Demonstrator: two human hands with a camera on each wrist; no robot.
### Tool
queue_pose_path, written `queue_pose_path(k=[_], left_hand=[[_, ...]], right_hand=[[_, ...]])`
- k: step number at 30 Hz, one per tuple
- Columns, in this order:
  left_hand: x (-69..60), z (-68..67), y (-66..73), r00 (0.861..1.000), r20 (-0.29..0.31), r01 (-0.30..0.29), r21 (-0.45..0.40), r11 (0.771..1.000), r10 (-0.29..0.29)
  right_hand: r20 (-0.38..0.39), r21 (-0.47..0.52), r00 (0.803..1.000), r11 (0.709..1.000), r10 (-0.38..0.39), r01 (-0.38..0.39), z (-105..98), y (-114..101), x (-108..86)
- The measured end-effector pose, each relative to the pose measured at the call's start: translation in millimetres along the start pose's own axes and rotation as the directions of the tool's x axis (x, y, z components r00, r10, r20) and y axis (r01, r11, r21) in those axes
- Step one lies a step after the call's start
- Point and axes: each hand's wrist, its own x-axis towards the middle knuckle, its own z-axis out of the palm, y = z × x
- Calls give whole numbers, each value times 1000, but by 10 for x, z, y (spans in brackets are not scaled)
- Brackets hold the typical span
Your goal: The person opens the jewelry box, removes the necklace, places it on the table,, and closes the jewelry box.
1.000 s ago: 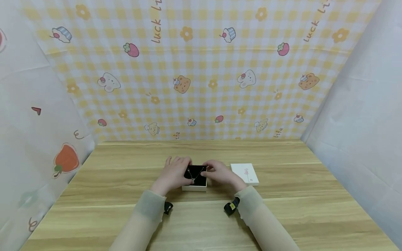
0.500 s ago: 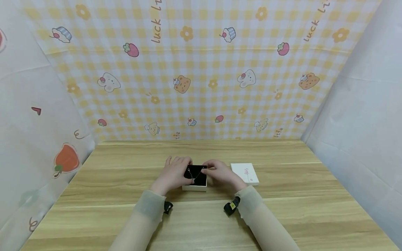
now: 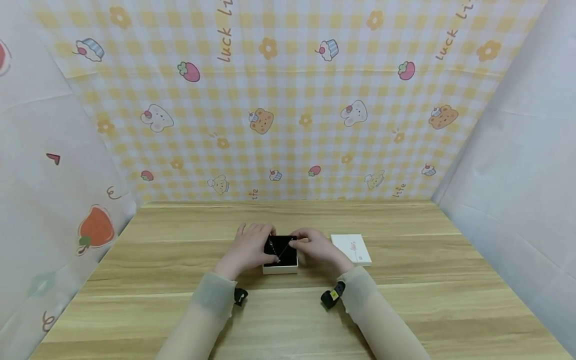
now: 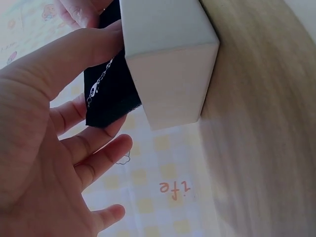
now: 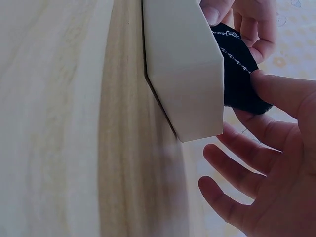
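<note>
A small white box (image 3: pixel 280 270) stands between both hands on the table. From its mouth a black padded insert (image 3: pixel 289 257) sticks up at a tilt, carrying a thin silver chain (image 4: pixel 102 75). My left hand (image 3: pixel 248 250) holds the insert's left side, thumb on its face near the box rim and fingers behind it. At the insert's right corner, my right hand (image 3: pixel 315 245) pinches it between thumb and index finger, the thumb touching the chain's end. The other right fingers (image 5: pixel 232 168) are spread beside the box. How deep the insert sits is hidden.
To the right of the right hand lies a white box lid (image 3: pixel 351 248) with a pink print. Behind the wooden table (image 3: pixel 405 280) hangs a yellow checked cloth (image 3: pixel 288 150); pale cloths close off both sides.
The insert's top edge has risen slightly, and the box has shifted a little to the right. Both hands keep nearly the same place. The lid has not moved.
</note>
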Motion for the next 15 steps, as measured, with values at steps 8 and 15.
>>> queue_pose_path(k=[8,15], left_hand=[[9,-52,-2,1000,-15,-3,-40,999,2],[-1,-109,-25,999,-35,-5,-109,994,1]], right_hand=[[-48,-11,999,1000,6,-7,-15,-6,1],[-74,4,997,1000,27,-27,-32,2,14]])
